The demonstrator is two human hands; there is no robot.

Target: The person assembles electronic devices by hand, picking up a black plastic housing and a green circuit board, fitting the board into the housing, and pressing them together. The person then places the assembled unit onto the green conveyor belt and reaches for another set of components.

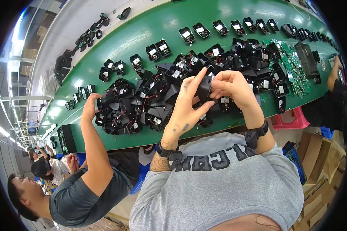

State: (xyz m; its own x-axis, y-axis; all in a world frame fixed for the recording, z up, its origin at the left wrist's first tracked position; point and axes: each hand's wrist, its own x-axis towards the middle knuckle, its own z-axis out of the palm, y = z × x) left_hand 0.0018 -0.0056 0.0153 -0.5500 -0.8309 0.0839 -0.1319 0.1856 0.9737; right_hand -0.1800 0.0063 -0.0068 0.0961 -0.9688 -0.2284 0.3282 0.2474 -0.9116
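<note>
My left hand point(187, 106) and my right hand point(233, 89) meet over the green bench, both gripping one small black plastic housing point(204, 87) held between the fingers. The left index finger stretches up along its side; the right fingers curl over its top edge. Directly beneath and behind lies a big heap of black housings with red wires point(150, 102). Each wrist wears a black band.
A green work table point(135, 30) carries rows of open black units point(189, 34) and green circuit boards point(293, 65) at right. A co-worker's arm point(92, 142) reaches into the heap at left. Pink bin point(293, 121) and cardboard boxes point(320, 181) sit at right.
</note>
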